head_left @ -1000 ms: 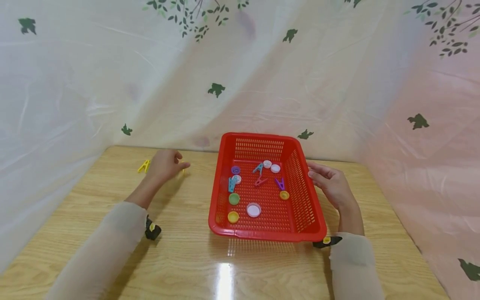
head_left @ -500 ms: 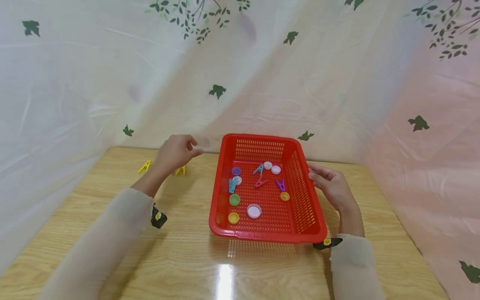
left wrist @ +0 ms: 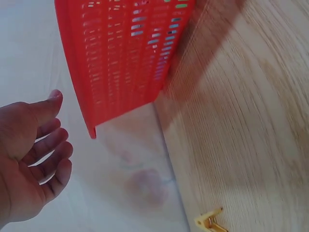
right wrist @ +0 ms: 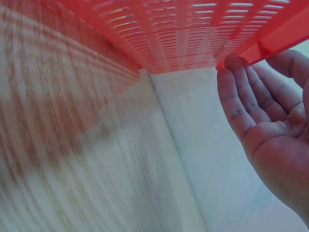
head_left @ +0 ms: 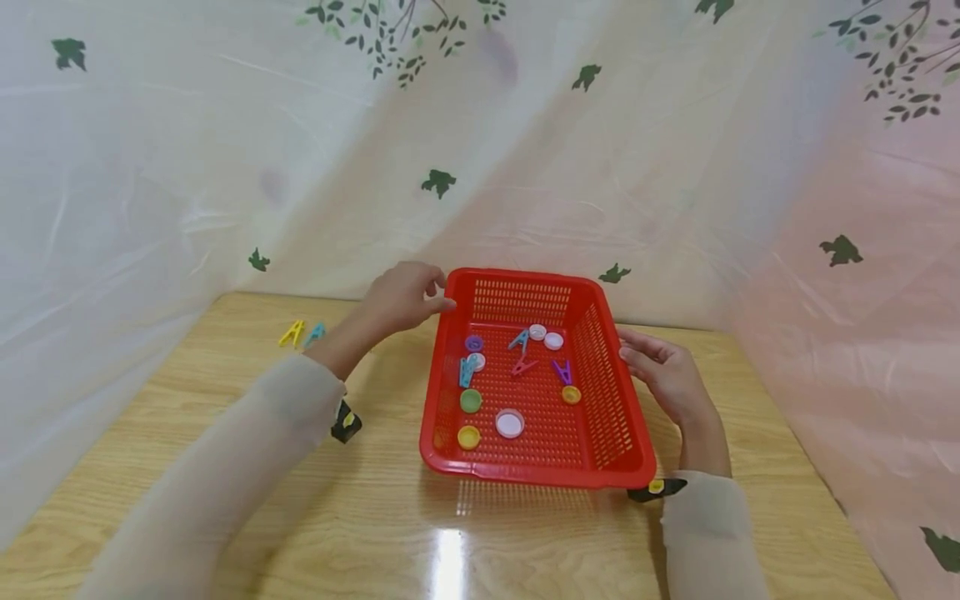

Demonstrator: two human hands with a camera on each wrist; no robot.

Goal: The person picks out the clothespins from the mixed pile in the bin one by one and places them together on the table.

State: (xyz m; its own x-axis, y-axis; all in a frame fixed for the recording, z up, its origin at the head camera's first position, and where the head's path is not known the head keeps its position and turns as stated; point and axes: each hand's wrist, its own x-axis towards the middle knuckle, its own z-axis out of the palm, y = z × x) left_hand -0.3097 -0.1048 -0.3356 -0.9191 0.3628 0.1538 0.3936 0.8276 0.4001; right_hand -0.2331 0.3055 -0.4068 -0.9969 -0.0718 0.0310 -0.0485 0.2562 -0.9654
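Observation:
My left hand (head_left: pixel 408 296) is at the far left corner of the red basket (head_left: pixel 536 477). In the left wrist view its fingers (left wrist: pixel 53 145) are loosely bent, with nothing in the palm, and the thumb is close to the basket's rim. The fingertips of my right hand (head_left: pixel 667 371) touch the outside of the right rim. In the right wrist view those fingers (right wrist: pixel 258 94) are fairly straight, under the rim's edge. Inside lie a blue clothespin (head_left: pixel 519 339), a red clothespin (head_left: pixel 524 365), a purple clothespin (head_left: pixel 562 372), a green cap (head_left: pixel 470 401) and several other caps.
On the table (head_left: pixel 375 517), left of my left arm, lie a yellow clothespin (head_left: pixel 292 333) and a blue clothespin (head_left: pixel 315 334). Another yellow clothespin (left wrist: pixel 211 222) shows in the left wrist view. A leaf-patterned curtain (head_left: pixel 337 167) stands behind.
My left hand has moved right, from beside a yellow clothespin on the table to the basket's rim. The blue clothespin on the table has come into view. My right hand has stayed put.

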